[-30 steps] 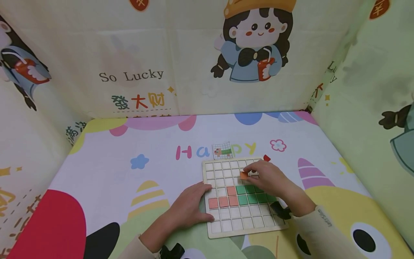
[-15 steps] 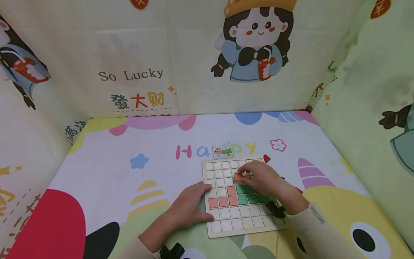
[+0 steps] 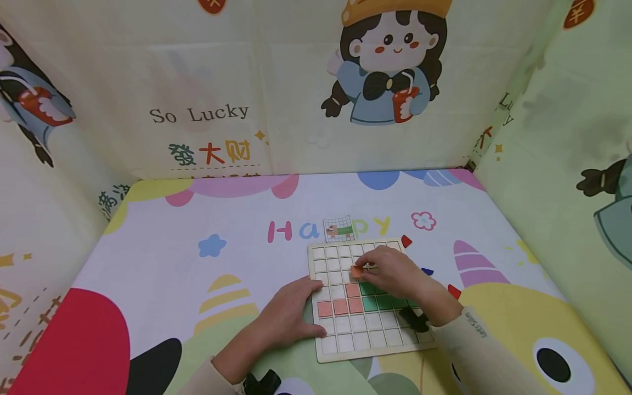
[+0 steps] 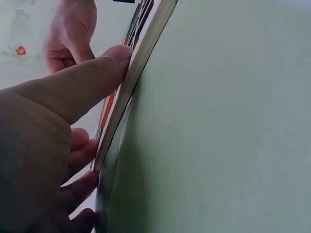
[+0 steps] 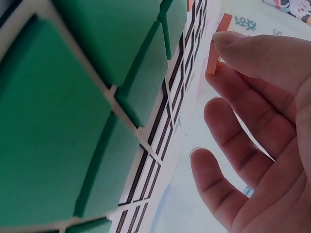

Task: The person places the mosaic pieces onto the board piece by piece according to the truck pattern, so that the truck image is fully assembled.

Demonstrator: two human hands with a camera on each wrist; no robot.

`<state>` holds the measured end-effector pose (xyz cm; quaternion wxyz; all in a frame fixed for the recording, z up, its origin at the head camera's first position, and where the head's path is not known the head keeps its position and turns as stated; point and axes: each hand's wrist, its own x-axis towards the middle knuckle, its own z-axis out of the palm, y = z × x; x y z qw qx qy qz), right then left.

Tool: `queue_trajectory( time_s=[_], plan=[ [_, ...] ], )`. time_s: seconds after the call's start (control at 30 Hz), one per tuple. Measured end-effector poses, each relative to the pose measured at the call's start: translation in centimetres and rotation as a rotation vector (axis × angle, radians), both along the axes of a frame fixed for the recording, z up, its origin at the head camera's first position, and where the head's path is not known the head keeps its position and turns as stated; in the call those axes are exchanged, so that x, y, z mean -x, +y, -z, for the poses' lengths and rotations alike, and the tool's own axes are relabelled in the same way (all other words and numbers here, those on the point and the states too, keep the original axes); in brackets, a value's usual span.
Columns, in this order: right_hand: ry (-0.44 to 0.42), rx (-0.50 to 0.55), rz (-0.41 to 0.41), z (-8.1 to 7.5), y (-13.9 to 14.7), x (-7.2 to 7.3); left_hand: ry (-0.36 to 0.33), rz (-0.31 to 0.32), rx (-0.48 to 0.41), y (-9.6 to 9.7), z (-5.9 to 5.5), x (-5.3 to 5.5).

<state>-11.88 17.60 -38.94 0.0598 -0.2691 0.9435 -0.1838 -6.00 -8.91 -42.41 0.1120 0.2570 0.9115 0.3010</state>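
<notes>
An orange square tile (image 3: 356, 271) is pinched between the thumb and fingertip of my right hand (image 3: 392, 270). In the right wrist view the tile (image 5: 219, 44) is held edge-on, apart from the grid board. The pale grid board (image 3: 345, 344) has pink tiles (image 3: 340, 306) at its left middle and green tiles (image 3: 382, 302) beside them, partly hidden by my right hand. At the board's left edge rests my left hand (image 3: 288, 312), thumb and fingers spread. The left wrist view shows its thumb (image 4: 97, 82) and fingertips touching the board's side (image 4: 138, 73).
A small pattern card (image 3: 338, 229) lies behind the board. Red pieces (image 3: 406, 241) and a blue piece (image 3: 427, 271) lie to the board's right. A colourful printed cloth (image 3: 257, 203) covers the table, with printed curtains (image 3: 286, 82) around it.
My right hand has moved left across the board with the orange tile, uncovering the blue and red pieces on the right. The left hand has stayed at the board's edge.
</notes>
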Motion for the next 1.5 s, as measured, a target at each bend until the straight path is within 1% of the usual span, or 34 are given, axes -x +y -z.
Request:
queue_trajectory(
  time_s=[0.1, 0.27, 0.6, 0.93, 1.23, 1.5],
  plan=[
    [-0.006, 0.0, 0.003, -0.03, -0.24, 0.01, 0.0, 0.001, 0.0, 0.01, 0.03, 0.01],
    [-0.009, 0.001, -0.015, 0.02, -0.49, 0.1, -0.006, -0.003, 0.007, -0.02, 0.06, -0.03],
    [0.013, -0.009, -0.039, 0.42, -0.89, 0.13, 0.003, -0.003, -0.001, -0.02, 0.13, -0.07],
    [0.006, -0.026, -0.029, 0.56, -1.05, 0.1, 0.0, -0.006, 0.002, -0.04, 0.2, 0.01],
    [0.022, -0.046, -0.03, 0.79, -0.9, 0.04, -0.008, -0.007, -0.001, -0.01, 0.17, 0.0],
    [0.035, -0.055, -0.047, 0.83, -0.87, 0.1, -0.001, -0.005, -0.009, -0.03, 0.16, -0.02]
  ],
)
